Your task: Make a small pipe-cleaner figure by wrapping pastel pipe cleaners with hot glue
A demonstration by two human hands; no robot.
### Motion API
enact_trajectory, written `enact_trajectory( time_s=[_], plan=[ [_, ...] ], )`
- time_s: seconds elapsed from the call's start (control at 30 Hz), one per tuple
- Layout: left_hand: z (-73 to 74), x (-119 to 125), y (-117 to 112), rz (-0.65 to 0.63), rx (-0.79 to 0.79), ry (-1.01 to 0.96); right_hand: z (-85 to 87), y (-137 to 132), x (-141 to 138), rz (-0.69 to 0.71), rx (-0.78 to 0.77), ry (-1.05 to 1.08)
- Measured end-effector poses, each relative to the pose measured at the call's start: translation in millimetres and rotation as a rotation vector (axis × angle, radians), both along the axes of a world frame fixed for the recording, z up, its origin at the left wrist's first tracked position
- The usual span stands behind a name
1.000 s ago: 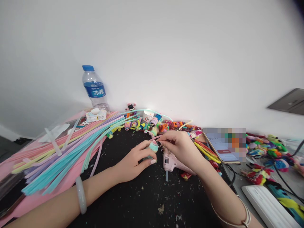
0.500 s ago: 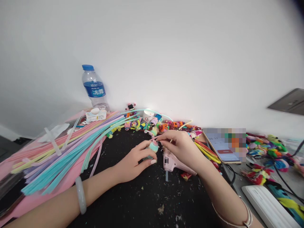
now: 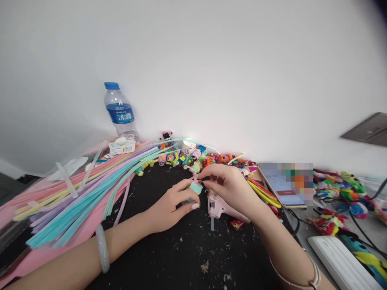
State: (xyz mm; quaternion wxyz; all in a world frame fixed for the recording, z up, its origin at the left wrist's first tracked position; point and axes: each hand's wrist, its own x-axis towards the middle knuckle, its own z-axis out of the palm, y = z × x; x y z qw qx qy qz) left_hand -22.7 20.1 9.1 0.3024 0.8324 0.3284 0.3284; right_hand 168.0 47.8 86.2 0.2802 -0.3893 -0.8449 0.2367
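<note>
In the head view, your left hand point(image 3: 171, 205) curls round the turquoise piece point(image 3: 196, 187), toward the black mat's point(image 3: 169, 257) far edge; your right hand's point(image 3: 229, 186) fingertips nearly meet at its pink top, hold unclear; its long axis is hidden; left is nearer.

The bottle point(image 3: 116, 98) has a blue label point(image 3: 120, 113) with two big white Chinese characters on it, 冰露. Over them is a line of tiny writing, too small to read. The phone point(image 3: 276, 185) shows the numbers 00:57 on its screen, and part of that screen is blurred into little squares. The small box point(image 3: 123, 148) has tiny print that I can't read. The white cup point(image 3: 188, 148) has dark marks, but they aren't clear.
</note>
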Motion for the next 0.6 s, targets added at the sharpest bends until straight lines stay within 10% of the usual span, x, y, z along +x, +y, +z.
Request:
enact_trajectory(
  time_s=[0.6],
  plan=[
    [-1.1,1.2,0.7,-0.010,0.027,0.001,-1.2,-1.6,-3.5,-0.014,-0.039,-0.083]
  ],
)
